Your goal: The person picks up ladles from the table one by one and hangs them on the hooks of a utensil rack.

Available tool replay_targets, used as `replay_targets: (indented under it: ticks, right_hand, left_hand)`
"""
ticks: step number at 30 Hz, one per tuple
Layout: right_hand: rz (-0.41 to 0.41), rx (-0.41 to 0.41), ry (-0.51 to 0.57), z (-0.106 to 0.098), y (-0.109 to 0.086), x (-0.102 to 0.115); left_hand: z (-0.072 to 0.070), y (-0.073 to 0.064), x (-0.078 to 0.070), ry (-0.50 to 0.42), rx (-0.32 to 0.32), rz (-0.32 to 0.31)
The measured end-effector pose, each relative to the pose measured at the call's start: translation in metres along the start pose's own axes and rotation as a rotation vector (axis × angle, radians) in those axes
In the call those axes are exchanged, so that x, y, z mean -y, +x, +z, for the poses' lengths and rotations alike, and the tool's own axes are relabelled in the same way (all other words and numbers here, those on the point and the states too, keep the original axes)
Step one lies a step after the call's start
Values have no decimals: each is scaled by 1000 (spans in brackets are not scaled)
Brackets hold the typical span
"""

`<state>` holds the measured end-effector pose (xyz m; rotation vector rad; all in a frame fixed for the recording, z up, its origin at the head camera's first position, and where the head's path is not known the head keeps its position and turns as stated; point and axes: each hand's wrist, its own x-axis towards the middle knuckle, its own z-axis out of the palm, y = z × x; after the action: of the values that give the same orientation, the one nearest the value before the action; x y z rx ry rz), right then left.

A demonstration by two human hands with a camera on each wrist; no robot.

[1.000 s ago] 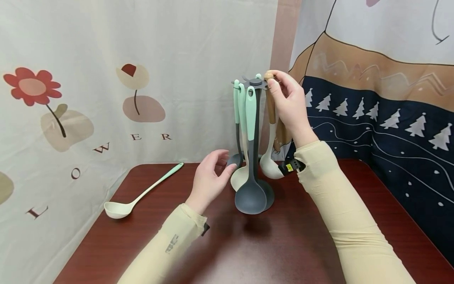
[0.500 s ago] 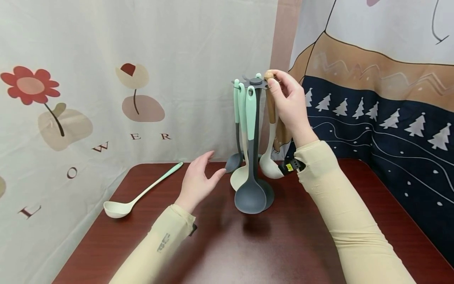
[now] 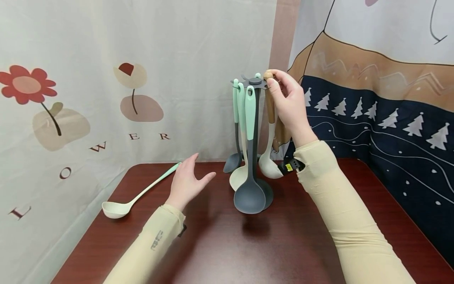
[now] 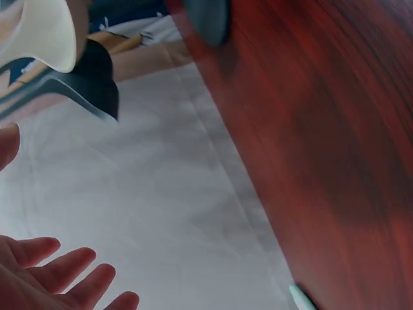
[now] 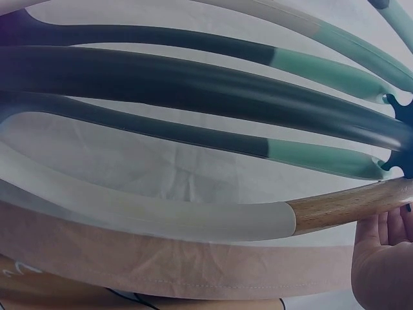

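Observation:
A dark utensil stand [image 3: 255, 81] has several utensils hanging from its hooked top. My right hand [image 3: 289, 102] pinches the upper end of a white ladle [image 3: 271, 167] with a wooden handle, up at the stand's hooks; the right wrist view shows its wooden handle [image 5: 348, 206] by my fingers. To the left of the stand, my left hand [image 3: 188, 183] is held with thumb and fingers spread, nothing in it. Beyond it lies a cream ladle [image 3: 118, 209] with a mint handle; the handle's tip is close to my left fingertips in the head view.
Mint-handled utensils hang on the stand, among them a dark grey ladle [image 3: 250, 197], a cream one [image 3: 239, 178] and a smaller dark one [image 3: 233, 162]. The reddish-brown table [image 3: 227, 252] ends at a pale printed curtain [image 3: 198, 79] behind. A dark-blue printed cloth [image 3: 390, 157] hangs at right.
My left hand has moved left, away from the hanging utensils and towards the lying ladle, its fingers spreading wider. My right hand stays at the top of the wooden-handled ladle.

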<state>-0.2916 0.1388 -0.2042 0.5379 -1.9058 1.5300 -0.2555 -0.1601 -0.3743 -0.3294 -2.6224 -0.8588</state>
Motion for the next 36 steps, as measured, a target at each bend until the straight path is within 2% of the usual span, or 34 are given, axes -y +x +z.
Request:
replay_targets:
  ticks: [6, 14, 24, 30, 36]
  right_hand:
    - [-4, 1, 1, 0, 0, 0]
    - [-10, 0, 5, 0, 0, 1]
    - [-3, 1, 5, 0, -1, 1]
    - [-1, 4, 6, 0, -1, 1]
    - [-3, 4, 7, 0, -1, 1]
  left_hand:
    - [-2, 3, 16, 40, -2, -29]
    - [-8, 4, 35, 98, 28, -84]
    - [-14, 3, 69, 178, 14, -132]
    - [-15, 3, 86, 191, 17, -177]
    - [-20, 3, 96, 192, 26, -222]
